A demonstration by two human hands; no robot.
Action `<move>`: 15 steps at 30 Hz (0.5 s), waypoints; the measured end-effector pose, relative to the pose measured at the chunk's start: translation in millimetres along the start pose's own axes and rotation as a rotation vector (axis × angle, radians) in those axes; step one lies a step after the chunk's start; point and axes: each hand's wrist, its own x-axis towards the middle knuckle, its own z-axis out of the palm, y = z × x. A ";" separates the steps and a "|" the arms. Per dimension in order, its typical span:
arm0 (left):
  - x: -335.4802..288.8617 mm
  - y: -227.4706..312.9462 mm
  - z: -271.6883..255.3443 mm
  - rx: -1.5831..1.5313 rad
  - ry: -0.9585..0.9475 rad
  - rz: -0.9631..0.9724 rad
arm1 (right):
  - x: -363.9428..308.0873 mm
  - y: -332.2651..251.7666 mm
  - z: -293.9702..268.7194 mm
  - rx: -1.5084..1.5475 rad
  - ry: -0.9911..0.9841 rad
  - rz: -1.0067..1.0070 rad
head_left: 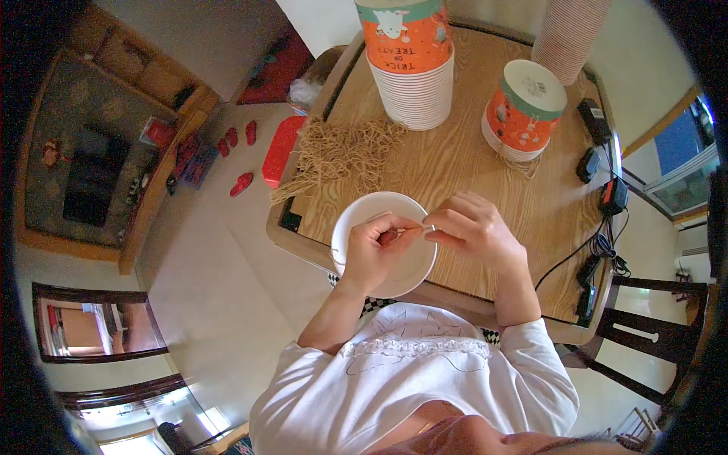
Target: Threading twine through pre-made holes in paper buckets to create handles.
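Note:
A white paper bucket (pixel 400 283) stands open in front of me at the table's near edge, its mouth facing up. My left hand (pixel 371 250) reaches over its mouth, thumb and fingers pinched on a thin pale cord. At the bucket's right rim, my right hand (pixel 476 227) pinches the same cord, fingertips almost meeting the left ones. The fingers hide most of the cord. A bit of string shows at the bucket's left rim. Just beyond lies a loose heap of tan twine (pixel 345 155).
A tall stack of orange-printed paper buckets (pixel 413 95) stands at the back, upside down. To its right are a shorter stack (pixel 523 114) and a tall pale stack (pixel 572 38). Black adapters and cables (pixel 603 246) run along the table's right edge. A red stool (pixel 283 152) adjoins the left side.

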 end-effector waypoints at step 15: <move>0.5 -9.2 4.8 -0.077 -0.001 0.118 | -2.3 1.0 -4.6 0.046 -0.106 -0.025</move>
